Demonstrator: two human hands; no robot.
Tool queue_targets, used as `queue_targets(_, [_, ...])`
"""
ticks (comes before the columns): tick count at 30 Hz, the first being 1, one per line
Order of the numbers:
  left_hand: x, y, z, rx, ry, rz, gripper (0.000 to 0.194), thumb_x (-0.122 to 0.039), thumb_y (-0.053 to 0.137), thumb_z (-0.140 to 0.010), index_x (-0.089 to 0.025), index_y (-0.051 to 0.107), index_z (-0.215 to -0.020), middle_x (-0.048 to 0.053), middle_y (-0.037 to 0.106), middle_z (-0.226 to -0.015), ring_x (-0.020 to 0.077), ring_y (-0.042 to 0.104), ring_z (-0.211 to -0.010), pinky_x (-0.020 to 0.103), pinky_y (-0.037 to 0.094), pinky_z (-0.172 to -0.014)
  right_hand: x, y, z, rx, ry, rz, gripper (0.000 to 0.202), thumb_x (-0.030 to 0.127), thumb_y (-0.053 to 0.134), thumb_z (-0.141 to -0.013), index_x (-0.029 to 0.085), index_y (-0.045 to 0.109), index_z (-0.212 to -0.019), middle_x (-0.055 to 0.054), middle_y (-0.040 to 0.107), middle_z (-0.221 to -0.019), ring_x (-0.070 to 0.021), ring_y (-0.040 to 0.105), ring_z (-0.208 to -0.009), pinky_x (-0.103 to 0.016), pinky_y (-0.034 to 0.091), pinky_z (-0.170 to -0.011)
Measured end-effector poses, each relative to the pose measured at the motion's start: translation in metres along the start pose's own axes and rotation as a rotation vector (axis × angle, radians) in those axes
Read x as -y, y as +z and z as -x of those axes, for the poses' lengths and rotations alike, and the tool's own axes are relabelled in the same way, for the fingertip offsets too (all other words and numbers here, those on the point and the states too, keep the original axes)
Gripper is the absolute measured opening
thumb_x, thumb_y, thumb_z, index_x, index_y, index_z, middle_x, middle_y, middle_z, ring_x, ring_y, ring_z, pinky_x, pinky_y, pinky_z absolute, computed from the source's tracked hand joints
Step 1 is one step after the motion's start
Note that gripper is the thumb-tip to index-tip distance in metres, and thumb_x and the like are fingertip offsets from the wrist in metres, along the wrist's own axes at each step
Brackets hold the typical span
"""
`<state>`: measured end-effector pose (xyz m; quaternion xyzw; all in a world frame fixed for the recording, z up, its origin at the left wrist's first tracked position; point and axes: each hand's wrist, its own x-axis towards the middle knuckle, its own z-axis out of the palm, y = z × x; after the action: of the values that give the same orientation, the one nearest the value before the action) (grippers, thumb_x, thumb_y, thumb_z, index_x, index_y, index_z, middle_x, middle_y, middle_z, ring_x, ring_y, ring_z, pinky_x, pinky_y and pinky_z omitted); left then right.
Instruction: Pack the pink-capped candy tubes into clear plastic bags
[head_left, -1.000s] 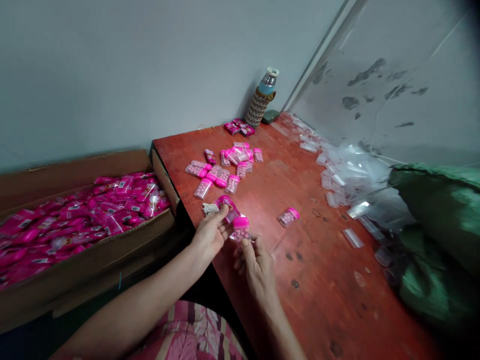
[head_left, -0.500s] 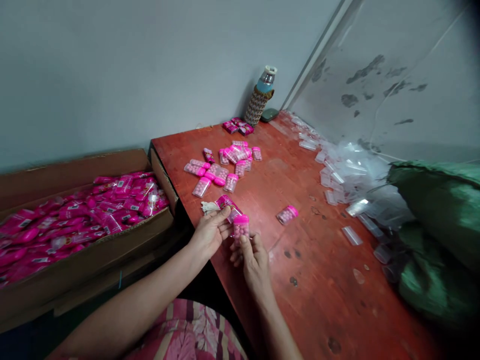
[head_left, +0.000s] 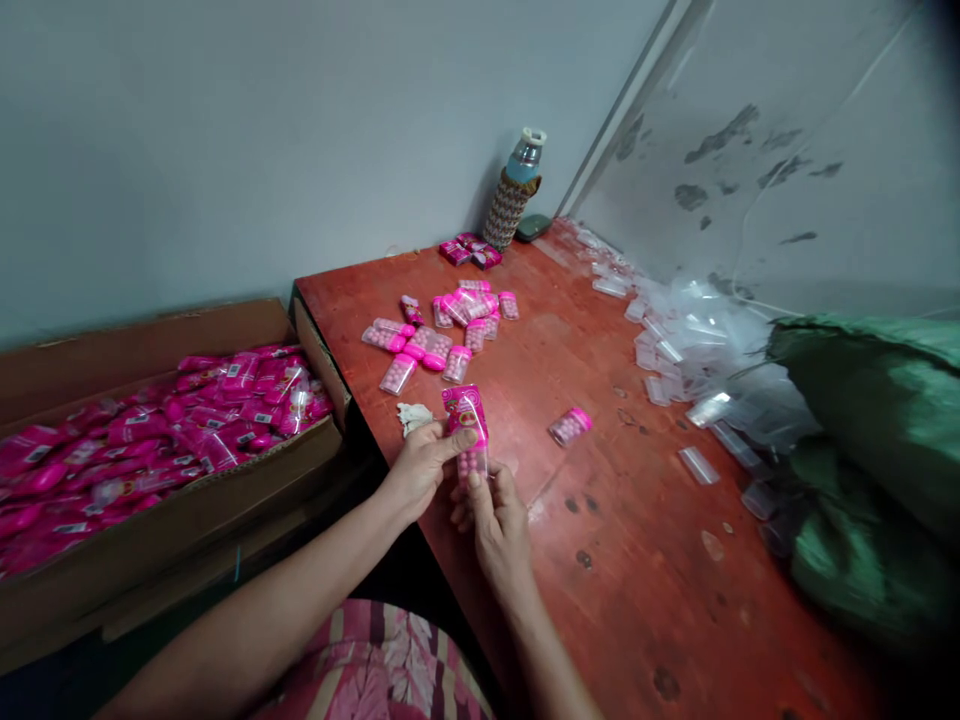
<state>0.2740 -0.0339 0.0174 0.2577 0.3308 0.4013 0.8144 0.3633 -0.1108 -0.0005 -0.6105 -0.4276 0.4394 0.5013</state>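
My right hand (head_left: 504, 530) grips the lower end of a small clear bottle of pink candy balls (head_left: 472, 462), thumb in front. A pink printed wrapper sleeve (head_left: 463, 402) sits over the bottle's upper part, hiding its cap. My left hand (head_left: 424, 468) pinches the sleeve from the left with its thumb across the front. Both hands are closed, over the table's near left edge. One more candy bottle (head_left: 571, 427) lies to the right of them. Beyond them is a cluster of several pink-capped candy bottles (head_left: 431, 345).
A cardboard box (head_left: 187, 500) at left holds several pink wrapped packs (head_left: 217, 420). On the red table (head_left: 637, 560), clear plastic tubes (head_left: 690, 350) and a green sack (head_left: 877, 480) lie at right. A flask (head_left: 512, 190) and small pink packs (head_left: 470, 250) stand near the wall.
The printed sleeve, earlier held apart at the bottle's upper left, now sits over its capped end. My left hand has shifted slightly with it; my right hand still holds the bottle.
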Motion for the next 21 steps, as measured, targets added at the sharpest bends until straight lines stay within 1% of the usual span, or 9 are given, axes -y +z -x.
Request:
queue_targets(2, [0.001,-0.001,-0.001,0.003,-0.031,-0.012,0.024,-0.029,0.071,-0.064,-0.011,0.056,-0.071,0.000,0.056,-0.056,0.0098,0.051,-0.044,0.020,0.038,-0.038,0.001,-0.001,0.001,-0.035,-0.019,0.039,0.023,0.038,0.043,-0.087,0.020,0.047,-0.100,0.002,0.054,-0.068,-0.0089,0.051,-0.049,-0.020,0.043,-0.044])
queue_targets(4, [0.000,-0.003,-0.001,0.009,-0.055,-0.027,0.024,-0.028,0.071,-0.064,-0.009,0.057,-0.068,0.002,0.058,-0.058,0.0100,0.053,-0.047,0.021,0.041,-0.042,0.003,-0.002,0.001,-0.033,-0.011,0.005,0.023,0.038,0.045,-0.087,0.019,0.048,-0.099,0.002,0.054,-0.067,-0.0088,0.051,-0.048,-0.020,0.043,-0.044])
queue_targets(8, [-0.005,-0.004,0.000,0.049,-0.127,-0.102,0.023,-0.029,0.071,-0.064,-0.009,0.059,-0.062,0.003,0.058,-0.054,0.0104,0.052,-0.044,0.023,0.043,-0.044,0.004,-0.004,0.001,0.103,0.090,-0.250,0.022,0.040,0.041,-0.088,0.019,0.047,-0.094,0.003,0.054,-0.064,-0.0080,0.050,-0.044,-0.019,0.040,-0.040])
queue_targets(9, [-0.006,-0.004,0.000,0.057,-0.135,-0.125,0.023,-0.029,0.071,-0.064,-0.009,0.060,-0.061,0.004,0.058,-0.053,0.0106,0.053,-0.043,0.023,0.043,-0.044,0.004,-0.005,0.002,0.104,0.099,-0.264,0.022,0.040,0.041,-0.088,0.019,0.046,-0.093,0.003,0.054,-0.063,-0.0079,0.049,-0.043,-0.019,0.040,-0.039])
queue_targets(11, [-0.006,-0.003,0.000,0.048,-0.122,-0.154,0.023,-0.028,0.072,-0.063,-0.009,0.060,-0.059,0.005,0.060,-0.054,0.0109,0.054,-0.045,0.023,0.044,-0.047,0.002,-0.004,0.002,0.034,0.072,-0.174,0.021,0.040,0.045,-0.086,0.019,0.047,-0.092,0.004,0.052,-0.061,-0.0081,0.049,-0.044,-0.019,0.040,-0.040])
queue_targets(13, [-0.004,-0.003,-0.001,-0.002,-0.090,-0.142,0.022,-0.027,0.073,-0.061,-0.009,0.061,-0.059,0.006,0.062,-0.057,0.0114,0.057,-0.050,0.022,0.046,-0.052,0.001,-0.004,0.003,-0.056,0.020,-0.022,0.020,0.039,0.049,-0.084,0.020,0.049,-0.090,0.005,0.050,-0.060,-0.0086,0.049,-0.045,-0.019,0.041,-0.042])
queue_targets(15, [0.000,-0.003,-0.001,-0.056,-0.071,-0.101,0.022,-0.027,0.074,-0.061,-0.009,0.061,-0.061,0.006,0.063,-0.059,0.0121,0.059,-0.053,0.022,0.046,-0.053,0.001,-0.005,0.003,-0.080,-0.009,0.049,0.020,0.038,0.051,-0.083,0.020,0.050,-0.090,0.005,0.050,-0.060,-0.0089,0.049,-0.046,-0.019,0.041,-0.042])
queue_targets(17, [0.003,-0.002,0.001,-0.048,-0.091,-0.065,0.023,-0.030,0.072,-0.063,-0.009,0.060,-0.062,0.006,0.063,-0.058,0.0121,0.057,-0.048,0.022,0.044,-0.045,0.002,-0.006,0.001,-0.027,0.021,-0.035,0.020,0.038,0.051,-0.083,0.020,0.050,-0.091,0.004,0.052,-0.061,-0.0083,0.049,-0.045,-0.019,0.041,-0.041])
queue_targets(21, [0.005,-0.003,0.006,0.135,-0.170,-0.045,0.027,-0.033,0.066,-0.069,-0.009,0.057,-0.058,0.004,0.057,-0.049,0.0115,0.049,-0.034,0.025,0.042,-0.037,0.003,-0.007,-0.003,0.089,0.150,-0.409,0.022,0.040,0.049,-0.084,0.018,0.050,-0.084,0.003,0.054,-0.059,-0.0064,0.046,-0.037,-0.017,0.034,-0.033])
